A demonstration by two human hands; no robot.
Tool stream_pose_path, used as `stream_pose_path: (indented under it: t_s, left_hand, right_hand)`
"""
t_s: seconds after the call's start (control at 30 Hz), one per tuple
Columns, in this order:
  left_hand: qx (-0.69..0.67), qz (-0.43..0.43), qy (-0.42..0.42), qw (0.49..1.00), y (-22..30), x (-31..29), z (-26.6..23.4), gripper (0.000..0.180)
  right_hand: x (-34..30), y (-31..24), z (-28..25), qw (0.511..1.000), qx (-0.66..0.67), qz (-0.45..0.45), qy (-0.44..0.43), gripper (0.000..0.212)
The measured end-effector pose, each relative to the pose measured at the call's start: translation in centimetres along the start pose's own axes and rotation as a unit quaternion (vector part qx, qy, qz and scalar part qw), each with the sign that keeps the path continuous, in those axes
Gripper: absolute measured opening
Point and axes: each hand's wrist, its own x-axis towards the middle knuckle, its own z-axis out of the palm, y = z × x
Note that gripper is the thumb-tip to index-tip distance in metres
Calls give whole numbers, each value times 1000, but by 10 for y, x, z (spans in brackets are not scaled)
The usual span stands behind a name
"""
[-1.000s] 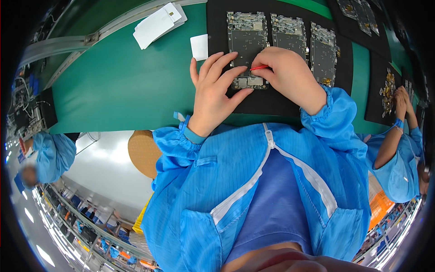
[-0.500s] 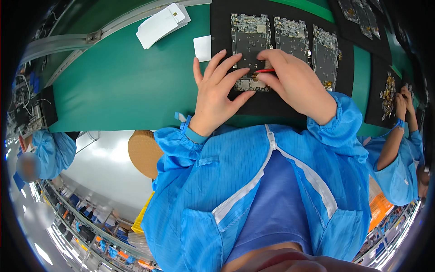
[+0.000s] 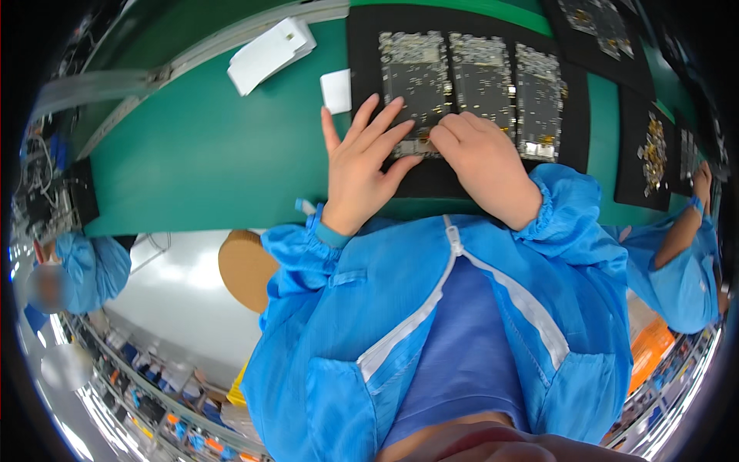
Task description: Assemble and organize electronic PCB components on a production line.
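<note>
Boards: three on one mat; left hand splayed; right hand, grip unclear.

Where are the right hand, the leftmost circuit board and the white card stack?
Right hand (image 3: 489, 165): head view, its back.
Leftmost circuit board (image 3: 418, 83): head view, dark middle.
White card stack (image 3: 265, 58): head view, top card.

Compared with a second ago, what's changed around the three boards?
The right hand has curled in and shifted toward the near end of the leftmost board; the red stick it held no longer shows, can't tell if released. Unchanged: left hand spread at that board's left edge, the other boards, the white cards.
</note>
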Motion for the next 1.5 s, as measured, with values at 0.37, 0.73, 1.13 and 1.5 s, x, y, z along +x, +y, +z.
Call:
stream_pose_path:
  t_s: [0.37, 0.73, 1.13, 1.5]
  left_hand:
    - [-3, 1, -48, 999, 0, -2, -3, 58]
    - [1, 9, -76, 997, 9, 7, -11, 57]
    - [26, -144, 197, 970, -41, 17, -47, 30]
    - [-45, -331, 238, 912, -142, 46, -81, 52]
  right_hand:
    - [-75, 151, -37, 929, 51, 307, 200, 19]
    - [-99, 174, -43, 876, 118, 403, 236, 18]
    - [-270, 279, -71, 733, -140, 591, 305, 35]
    - [-113, 139, -112, 879, 177, 389, 214, 24]
